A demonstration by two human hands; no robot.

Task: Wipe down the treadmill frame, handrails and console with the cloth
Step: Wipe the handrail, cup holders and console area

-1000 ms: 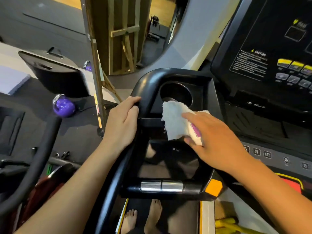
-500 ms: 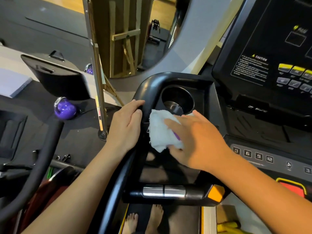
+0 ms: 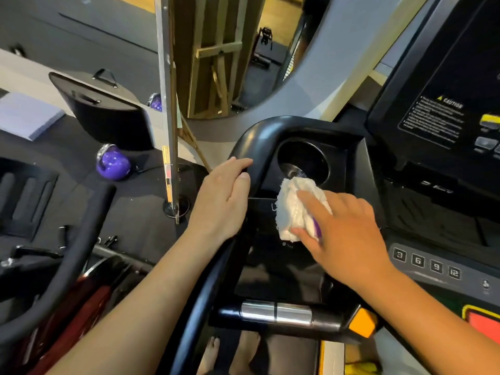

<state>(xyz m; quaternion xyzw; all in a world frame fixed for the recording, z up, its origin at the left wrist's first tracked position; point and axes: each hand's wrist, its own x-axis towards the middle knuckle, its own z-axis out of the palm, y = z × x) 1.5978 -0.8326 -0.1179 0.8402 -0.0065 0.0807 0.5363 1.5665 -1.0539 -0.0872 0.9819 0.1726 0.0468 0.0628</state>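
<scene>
My right hand (image 3: 343, 234) lies flat on a bunched white cloth (image 3: 290, 209) and presses it onto the black tray (image 3: 270, 266) left of the treadmill console (image 3: 438, 109). The cloth sits just below the round cup holder (image 3: 303, 158). Something purple shows between the cloth and my fingers. Beside the tray, my left hand (image 3: 223, 198) grips the curved black handrail (image 3: 251, 139), fingers over its top. The silver pulse grip bar (image 3: 276, 311) crosses below the tray.
Speed buttons (image 3: 426, 263) and a red stop pad (image 3: 484, 323) lie under my right forearm. A purple kettlebell (image 3: 113, 163), a metal pole (image 3: 169, 117) and another machine's black handle (image 3: 75, 253) stand on the floor to the left. Bare feet (image 3: 230, 355) stand on the belt.
My right hand slid the cloth left toward the handrail, then back right to just under the cup holder. My left hand stayed on the handrail.
</scene>
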